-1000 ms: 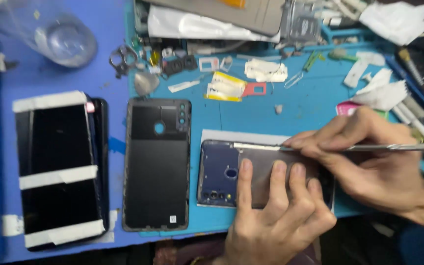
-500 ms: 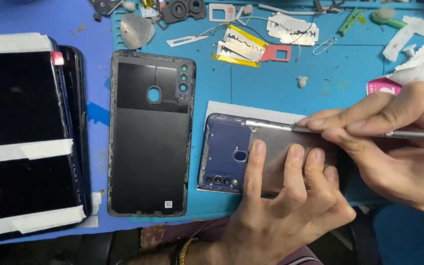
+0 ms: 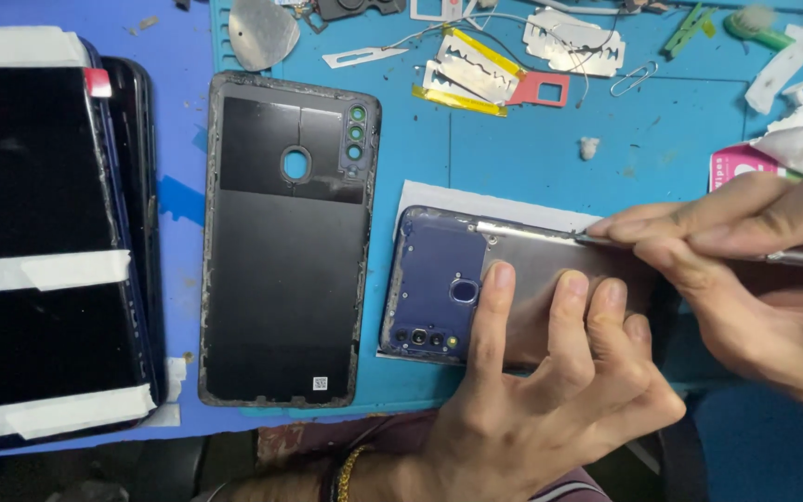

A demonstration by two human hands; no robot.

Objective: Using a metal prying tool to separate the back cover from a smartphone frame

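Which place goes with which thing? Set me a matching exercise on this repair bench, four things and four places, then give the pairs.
Things:
1. black back cover
2. taped screen
3. blue phone frame
4. thin metal tool

Places:
A. under the left hand
B. far left, on the purple surface
C. pinched in the right hand
D. lying alone, between the screen and the frame

Pairs: 1-D, 2-B, 3-A, 4-C

Open blue mat (image 3: 532, 153) is left at twelve o'clock of the blue phone back (image 3: 476, 284). Passage at nine o'clock is blocked by the black back cover (image 3: 285, 242), and at one o'clock by razor blades (image 3: 569, 42) and scraps.
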